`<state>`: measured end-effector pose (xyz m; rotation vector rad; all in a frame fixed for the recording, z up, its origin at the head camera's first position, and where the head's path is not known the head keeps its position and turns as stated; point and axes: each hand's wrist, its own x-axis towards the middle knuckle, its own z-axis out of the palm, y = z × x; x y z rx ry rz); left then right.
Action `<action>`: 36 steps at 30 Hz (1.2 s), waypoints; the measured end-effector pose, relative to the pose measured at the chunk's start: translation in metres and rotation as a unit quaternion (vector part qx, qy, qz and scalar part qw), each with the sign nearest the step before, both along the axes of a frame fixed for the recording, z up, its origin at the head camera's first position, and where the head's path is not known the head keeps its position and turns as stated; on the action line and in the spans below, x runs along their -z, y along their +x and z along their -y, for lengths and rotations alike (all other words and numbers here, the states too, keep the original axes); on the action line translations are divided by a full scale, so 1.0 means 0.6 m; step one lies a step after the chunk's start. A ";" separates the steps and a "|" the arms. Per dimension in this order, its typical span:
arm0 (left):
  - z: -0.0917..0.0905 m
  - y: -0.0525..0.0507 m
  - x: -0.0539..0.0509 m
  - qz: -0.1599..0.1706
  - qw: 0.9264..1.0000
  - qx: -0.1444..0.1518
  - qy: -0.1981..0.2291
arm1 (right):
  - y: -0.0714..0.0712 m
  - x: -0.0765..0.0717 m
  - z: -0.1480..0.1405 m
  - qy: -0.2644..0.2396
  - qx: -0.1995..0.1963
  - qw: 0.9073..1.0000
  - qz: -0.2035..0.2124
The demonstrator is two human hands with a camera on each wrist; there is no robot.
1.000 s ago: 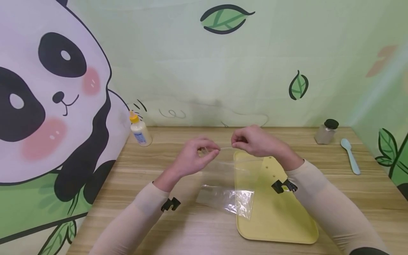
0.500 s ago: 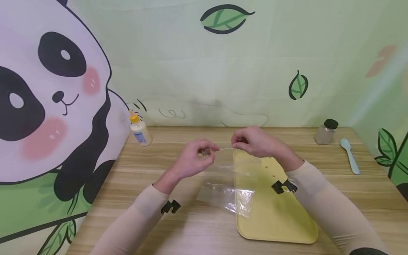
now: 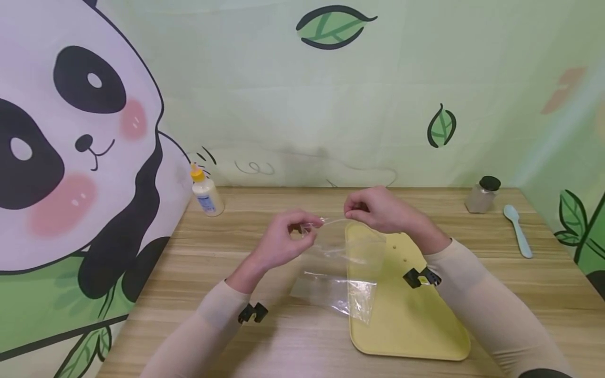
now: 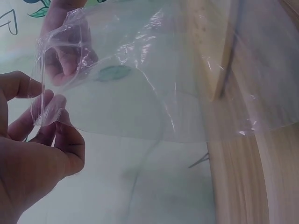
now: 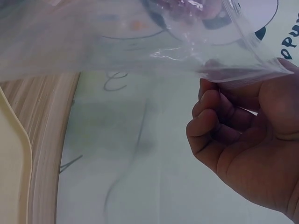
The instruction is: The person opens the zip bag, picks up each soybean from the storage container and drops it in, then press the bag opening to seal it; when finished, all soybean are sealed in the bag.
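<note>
Clear bag: a transparent plastic bag [image 3: 333,294] hangs between the two hands, over the table and the left part of the tray; I cannot tell if its lower end touches the tray.
Bag's rim: the ridged strip at the upper edge runs from one hand to the other, and the plastic below is wrinkled and shiny.
Left hand: the left hand [image 3: 285,239] holds the bag near its edge; the grip is narrow, with the thumb on one side of the plastic and fingers on the other.
Right hand: the right hand [image 3: 378,209] has a closed grip, which pinches the other corner of the rim between thumb and bent fingers.
Sleeves: both arms wear light sleeves [image 3: 196,331], each with a small black clip [image 3: 253,313] near the wrist.
Tray: a yellow tray [image 3: 406,328] lies on the table, partly under the bag and the right forearm; few small dark spots are seen near its far end.
Wooden table, far left: on the table [image 3: 227,257] stands a white bottle [image 3: 208,198] with yellow cap.
Far right: a black-lidded jar [image 3: 481,197] stands near a light blue spoon [image 3: 519,231].
Wall: behind is a green wall [image 3: 264,79] with leaves; a big panda [image 3: 71,157] is printed at left.
</note>
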<state>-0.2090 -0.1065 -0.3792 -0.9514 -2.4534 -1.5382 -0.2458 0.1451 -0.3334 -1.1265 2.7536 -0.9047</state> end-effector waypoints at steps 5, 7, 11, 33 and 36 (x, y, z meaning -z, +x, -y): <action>0.001 0.005 0.004 0.014 1.000 0.004 0.022 | -0.001 0.000 -0.001 -0.004 0.000 1.000 -0.003; 0.001 0.011 -0.001 0.020 0.999 0.010 0.033 | -0.001 0.001 -0.002 -0.005 0.003 1.000 0.000; 0.000 0.016 -0.007 0.027 0.999 0.014 0.041 | -0.001 0.001 -0.003 -0.004 0.005 1.000 -0.001; 0.024 0.002 0.020 0.032 0.997 -0.020 0.062 | -0.017 0.044 -0.061 -0.060 0.076 0.995 0.003; 0.024 0.002 0.022 0.028 0.997 -0.022 0.065 | -0.018 0.056 -0.074 -0.063 0.094 0.994 -0.002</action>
